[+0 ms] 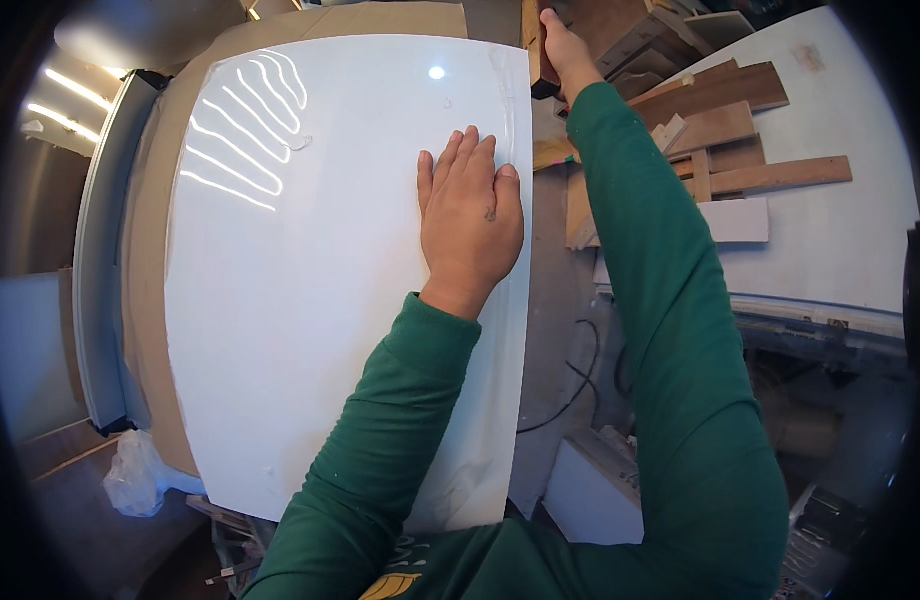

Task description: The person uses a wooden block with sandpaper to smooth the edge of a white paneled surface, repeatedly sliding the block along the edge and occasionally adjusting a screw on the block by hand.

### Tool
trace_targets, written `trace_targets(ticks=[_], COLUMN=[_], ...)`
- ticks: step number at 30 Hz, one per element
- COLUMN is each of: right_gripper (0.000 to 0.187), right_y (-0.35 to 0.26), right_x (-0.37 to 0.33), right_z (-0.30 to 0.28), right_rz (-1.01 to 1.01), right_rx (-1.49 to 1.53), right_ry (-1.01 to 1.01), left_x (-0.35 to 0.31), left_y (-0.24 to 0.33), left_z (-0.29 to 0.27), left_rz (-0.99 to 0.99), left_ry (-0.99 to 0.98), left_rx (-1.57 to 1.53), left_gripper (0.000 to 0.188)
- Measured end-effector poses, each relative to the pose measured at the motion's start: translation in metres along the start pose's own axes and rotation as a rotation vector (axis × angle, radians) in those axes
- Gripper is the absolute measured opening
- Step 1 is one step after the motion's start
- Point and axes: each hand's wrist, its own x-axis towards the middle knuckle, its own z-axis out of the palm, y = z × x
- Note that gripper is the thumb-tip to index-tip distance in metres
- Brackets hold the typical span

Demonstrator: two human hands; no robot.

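Observation:
A large glossy white panel lies in front of me, a clear film wrinkled along its right side. My left hand rests flat on it near the right edge, fingers stretched out and holding nothing. At the far right corner, my right hand is closed around a brown wooden block, thumb along its top. The block is against or right beside the panel's edge; whether it touches cannot be made out. Most of the right hand's fingers are hidden behind the block.
Brown cardboard sticks out from under the panel. Several wood offcuts lie on a white surface to the right. A black cable hangs in the gap between. A clear plastic bag is at the lower left, near a grey metal rail.

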Motion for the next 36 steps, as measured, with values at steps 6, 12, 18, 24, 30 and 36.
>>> trace_targets(ticks=[6, 12, 18, 24, 30, 36], right_gripper=[0.087, 0.084, 0.080, 0.078, 0.078, 0.078], right_y=[-0.016, -0.006, -0.003, 0.041, -0.004, -0.023], right_x=[-0.045, -0.074, -0.194, -0.313, -0.153, -0.042], right_z=[0.019, 0.012, -0.002, -0.029, -0.003, 0.015], right_rz=[0.002, 0.012, 0.082, -0.046, 0.079, 0.057], right_rx=[-0.051, -0.068, -0.173, -0.184, 0.055, -0.045], right_ry=[0.001, -0.042, -0.059, -0.059, -0.071, -0.025], left_x=[-0.002, -0.001, -0.001, -0.004, -0.002, -0.002], left_y=[-0.005, -0.006, -0.006, -0.011, -0.003, -0.001], left_z=[-0.005, 0.000, -0.004, -0.004, -0.004, 0.000], left_rz=[0.014, 0.033, 0.021, 0.008, 0.022, 0.015], left_ry=[0.040, 0.044, 0.055, 0.027, 0.028, 0.016], left_rx=[0.062, 0.091, 0.078, 0.050, 0.053, 0.058], left_gripper=[0.042, 0.042, 0.042, 0.042, 0.043, 0.042])
